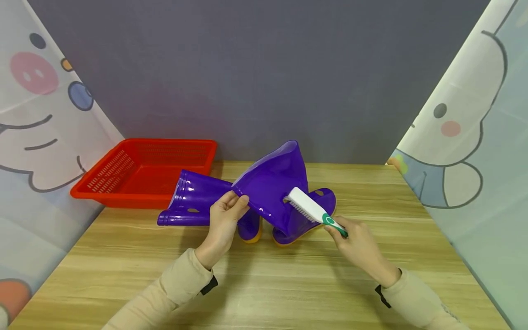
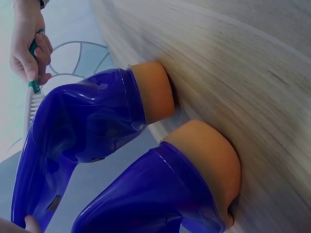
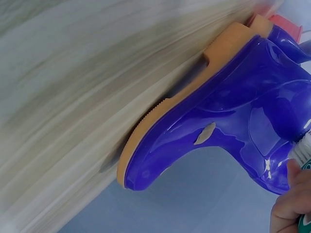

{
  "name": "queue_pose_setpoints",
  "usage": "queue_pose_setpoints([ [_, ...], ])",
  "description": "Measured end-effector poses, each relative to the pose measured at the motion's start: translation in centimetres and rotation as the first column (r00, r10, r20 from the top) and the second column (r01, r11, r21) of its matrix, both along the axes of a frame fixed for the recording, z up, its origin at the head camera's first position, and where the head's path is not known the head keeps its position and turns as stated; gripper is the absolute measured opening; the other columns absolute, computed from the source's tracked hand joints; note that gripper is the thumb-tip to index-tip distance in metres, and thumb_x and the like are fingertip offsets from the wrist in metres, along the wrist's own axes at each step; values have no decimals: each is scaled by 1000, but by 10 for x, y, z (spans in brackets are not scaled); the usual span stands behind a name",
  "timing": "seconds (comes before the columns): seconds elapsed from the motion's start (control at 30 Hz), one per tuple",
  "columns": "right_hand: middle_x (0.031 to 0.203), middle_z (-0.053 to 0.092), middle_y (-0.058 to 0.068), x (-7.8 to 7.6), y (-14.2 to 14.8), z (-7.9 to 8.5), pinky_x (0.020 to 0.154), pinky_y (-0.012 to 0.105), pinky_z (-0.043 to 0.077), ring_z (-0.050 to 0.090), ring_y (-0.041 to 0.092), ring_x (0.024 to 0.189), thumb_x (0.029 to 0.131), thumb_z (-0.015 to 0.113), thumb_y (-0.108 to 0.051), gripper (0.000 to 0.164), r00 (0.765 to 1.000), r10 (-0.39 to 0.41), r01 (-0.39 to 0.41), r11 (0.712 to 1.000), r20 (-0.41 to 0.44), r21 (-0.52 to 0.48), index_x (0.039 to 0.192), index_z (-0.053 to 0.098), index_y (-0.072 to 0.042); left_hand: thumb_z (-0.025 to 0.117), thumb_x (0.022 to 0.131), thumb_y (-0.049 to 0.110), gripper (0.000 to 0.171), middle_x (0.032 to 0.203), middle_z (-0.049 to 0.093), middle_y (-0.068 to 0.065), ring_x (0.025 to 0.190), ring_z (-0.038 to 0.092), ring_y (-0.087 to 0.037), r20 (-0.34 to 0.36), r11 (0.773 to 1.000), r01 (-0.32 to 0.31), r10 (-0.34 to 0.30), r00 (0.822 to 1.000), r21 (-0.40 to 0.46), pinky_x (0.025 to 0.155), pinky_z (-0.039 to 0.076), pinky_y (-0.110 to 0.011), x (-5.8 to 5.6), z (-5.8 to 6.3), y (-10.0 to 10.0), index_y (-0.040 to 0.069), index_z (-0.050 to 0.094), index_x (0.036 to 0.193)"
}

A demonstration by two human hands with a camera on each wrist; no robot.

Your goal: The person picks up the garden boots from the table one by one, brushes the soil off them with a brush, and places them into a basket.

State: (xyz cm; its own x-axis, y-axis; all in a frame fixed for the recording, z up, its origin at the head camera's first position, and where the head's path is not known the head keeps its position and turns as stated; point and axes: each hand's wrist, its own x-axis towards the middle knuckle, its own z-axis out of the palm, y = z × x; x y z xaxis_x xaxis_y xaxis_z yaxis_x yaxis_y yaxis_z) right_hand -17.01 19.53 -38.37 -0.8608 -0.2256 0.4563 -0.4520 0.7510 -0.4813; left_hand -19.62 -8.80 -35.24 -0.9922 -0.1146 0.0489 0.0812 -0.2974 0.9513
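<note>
A purple rain boot (image 1: pixel 272 183) with an orange sole stands on the table, its shaft tilted to the left. My left hand (image 1: pixel 227 213) pinches the boot's top edge between thumb and fingers. In my right hand (image 1: pixel 359 240) is a white brush (image 1: pixel 307 205) with a green handle, its bristles against the boot's shaft. A small brownish patch (image 3: pixel 205 133) sticks to the boot's foot in the right wrist view. Behind my left hand is a second purple boot (image 1: pixel 202 192), its shaft leaning left and bearing another patch (image 1: pixel 192 210).
A red plastic basket (image 1: pixel 140 200) with slotted walls stands at the back left, close behind the second boot's shaft. A grey panel (image 1: pixel 264 82) rises at the table's (image 1: pixel 288 293) far edge. Cartoon-printed sheets (image 1: pixel 462 137) flank both sides.
</note>
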Motion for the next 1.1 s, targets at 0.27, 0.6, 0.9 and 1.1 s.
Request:
queue_pose_setpoints([
  [0.27,56,45,-10,0,1,2,38,18,30,30,-3,44,80,70,-10,15,1000,-10,10,1000,4,-19,92,63,-4,60,87,3,32,87,66,4,84,64,-6,-13,1000,-11,11,1000,8,85,52,-27,-1,1,1,-7,55,118],
  [0.6,82,69,3,-4,10,1,44,18,39,44,-2,56,81,69,-9,22,996,85,-79,981,28,-179,103,70,-5,59,88,4,32,88,66,4,85,64,-6,-6,1000,-16,16,1000,11,85,52,-26,-2,0,1,-6,54,118],
  [0.9,80,70,8,-4,10,-2,43,16,39,46,-1,53,72,75,-3,26,998,47,-56,954,-39,-293,97,71,-2,61,87,6,33,86,66,5,84,64,-6,-12,1000,-13,13,1000,1,84,52,-26,-2,0,1,-6,55,117],
  [1.1,82,69,19,-6,4,5,45,12,44,52,-3,54,68,76,6,25,993,-3,-43,927,-122,-373,92,71,4,60,88,6,33,85,66,6,84,64,-5,-16,1000,-15,15,1000,0,84,52,-26,-3,0,0,-6,54,118],
])
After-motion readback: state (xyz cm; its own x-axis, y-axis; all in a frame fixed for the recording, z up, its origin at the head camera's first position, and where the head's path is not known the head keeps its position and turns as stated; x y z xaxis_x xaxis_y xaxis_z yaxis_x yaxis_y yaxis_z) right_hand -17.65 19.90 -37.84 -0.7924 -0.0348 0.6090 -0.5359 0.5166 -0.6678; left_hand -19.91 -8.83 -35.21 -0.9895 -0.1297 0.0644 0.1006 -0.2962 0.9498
